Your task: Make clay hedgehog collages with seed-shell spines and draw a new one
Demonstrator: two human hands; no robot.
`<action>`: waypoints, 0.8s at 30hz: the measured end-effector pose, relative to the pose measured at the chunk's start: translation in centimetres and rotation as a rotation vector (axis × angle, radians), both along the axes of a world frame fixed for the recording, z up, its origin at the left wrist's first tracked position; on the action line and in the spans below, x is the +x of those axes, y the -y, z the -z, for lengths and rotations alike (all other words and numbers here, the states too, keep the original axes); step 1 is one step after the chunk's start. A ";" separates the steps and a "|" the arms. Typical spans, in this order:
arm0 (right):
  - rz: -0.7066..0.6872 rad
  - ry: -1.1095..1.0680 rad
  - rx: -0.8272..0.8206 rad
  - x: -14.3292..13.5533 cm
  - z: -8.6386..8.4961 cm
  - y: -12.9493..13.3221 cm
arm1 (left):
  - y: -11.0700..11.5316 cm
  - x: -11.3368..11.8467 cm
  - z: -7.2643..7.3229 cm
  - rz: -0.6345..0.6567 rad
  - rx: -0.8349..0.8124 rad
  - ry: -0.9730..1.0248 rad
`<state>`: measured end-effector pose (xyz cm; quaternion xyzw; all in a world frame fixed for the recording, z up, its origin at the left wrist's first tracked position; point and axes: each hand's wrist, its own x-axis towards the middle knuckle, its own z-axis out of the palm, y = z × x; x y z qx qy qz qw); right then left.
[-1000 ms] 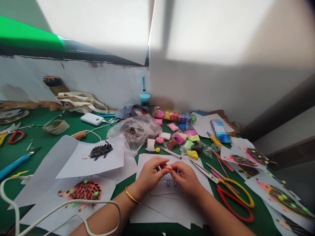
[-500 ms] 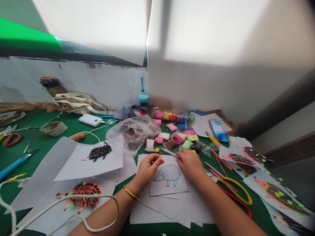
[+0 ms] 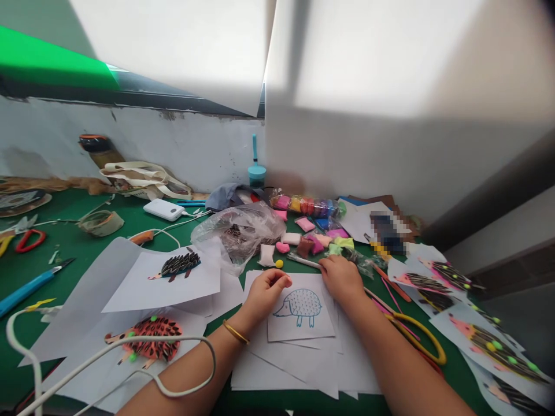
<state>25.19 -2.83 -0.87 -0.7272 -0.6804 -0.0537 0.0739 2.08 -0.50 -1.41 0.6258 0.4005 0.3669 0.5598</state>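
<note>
My left hand (image 3: 266, 296) is closed in a pinch over the left edge of a small sheet with a blue hedgehog drawing (image 3: 299, 307). What its fingertips hold, if anything, is too small to make out. My right hand (image 3: 343, 281), fingers closed, grips the near end of a slim whitish pen-like tool (image 3: 304, 260), which points left. Under the drawing lies a stack of white paper (image 3: 277, 367). Beyond my hands are a small yellow ball (image 3: 278, 264) and several packets of coloured clay, among them a white one (image 3: 266, 255).
A clear plastic bag with dark seeds (image 3: 236, 231) stands behind. Finished hedgehog pictures lie left (image 3: 158, 338) and right (image 3: 481, 341). Yellow-handled scissors (image 3: 427, 341) sit beside my right forearm. A white cable (image 3: 125, 342) loops across the left front. A blue cutter (image 3: 32, 292) lies far left.
My right hand has shifted slightly away and to the right, with the pen-like tool moving along. The left hand keeps its pinch. The whole view has shifted a little.
</note>
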 end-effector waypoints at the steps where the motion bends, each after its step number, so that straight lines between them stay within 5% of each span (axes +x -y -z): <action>1: 0.003 -0.005 0.012 0.0 0.0 0.2 | 0.0 0.0 0.0 0.004 -0.007 0.015; 10: -0.198 -0.295 -0.052 -0.3 0.3 3.5 | -0.1 0.0 -0.1 -0.061 -0.077 0.152; 21: -0.146 -0.318 -0.125 -1.2 -0.2 9.0 | 0.0 0.0 0.1 -0.110 -0.071 0.152; 24: -0.262 -0.319 -0.200 -2.2 0.0 10.8 | 0.1 0.0 0.0 -0.116 -0.075 0.174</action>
